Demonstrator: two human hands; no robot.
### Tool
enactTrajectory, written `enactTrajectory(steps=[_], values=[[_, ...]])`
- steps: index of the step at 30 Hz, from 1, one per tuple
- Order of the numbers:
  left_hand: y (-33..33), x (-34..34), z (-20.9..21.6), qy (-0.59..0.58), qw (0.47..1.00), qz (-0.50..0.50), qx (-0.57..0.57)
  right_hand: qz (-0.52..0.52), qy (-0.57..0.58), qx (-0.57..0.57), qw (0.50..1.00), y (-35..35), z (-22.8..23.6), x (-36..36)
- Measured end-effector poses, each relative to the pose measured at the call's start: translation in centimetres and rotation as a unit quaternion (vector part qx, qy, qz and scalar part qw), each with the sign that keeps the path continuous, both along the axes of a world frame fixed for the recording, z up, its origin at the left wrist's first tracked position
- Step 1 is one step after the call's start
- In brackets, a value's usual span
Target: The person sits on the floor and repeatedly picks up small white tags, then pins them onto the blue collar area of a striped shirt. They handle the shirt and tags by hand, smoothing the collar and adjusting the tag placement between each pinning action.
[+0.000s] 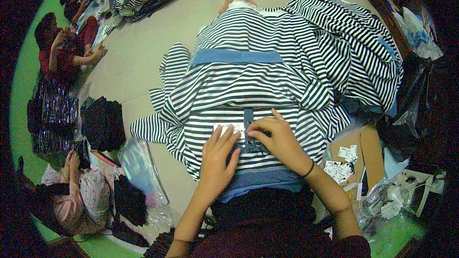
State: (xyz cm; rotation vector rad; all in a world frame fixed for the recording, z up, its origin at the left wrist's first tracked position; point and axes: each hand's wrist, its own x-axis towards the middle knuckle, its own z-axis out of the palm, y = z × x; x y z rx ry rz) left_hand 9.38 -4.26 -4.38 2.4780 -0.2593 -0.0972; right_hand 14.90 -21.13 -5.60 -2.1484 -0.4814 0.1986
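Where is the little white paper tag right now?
The white tag lies on the striped garment, mid-frame, under the left hand's fingertips, left of the blue button placket.

Wearer's own arms and clothing, seen from the head camera.
Both forearms are bare, with no sleeves in view. The right hand carries a thin dark band at the wrist, toward 5 o'clock; the left hand wears nothing. A dark maroon garment covers the body at 6 o'clock.

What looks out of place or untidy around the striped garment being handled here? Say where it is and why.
Small white tags lie scattered loosely over the brown cardboard beside the right hand, not stacked. The striped garment under the left hand lies rumpled at its sleeves. Nothing looks damaged or spilled.
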Motion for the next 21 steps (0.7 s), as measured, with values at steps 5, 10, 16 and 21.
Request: enactTrajectory(steps=[5,10,16,21], values=[[-0.2,0.3,0.0,-0.024,1.000,-0.010,0.018,-0.023,0.096,0.116,0.988,-0.3,1.1,0.1],[-0.6,-0.9,2.0,-0.088,0.995,0.021,0.052,-0.083,0.149,0.366,0.915,-0.6,2.3,-0.1],[0.2,-5.0,3.5,0.464,0.779,0.011,-0.421,-0.179,-0.050,0.495,0.849,-4.6,6.3,-0.8],[-0.7,-7.5,2.4,0.555,0.538,0.169,-0.611,-0.020,0.071,0.063,0.995,-6.7,8.3,-3.4]])
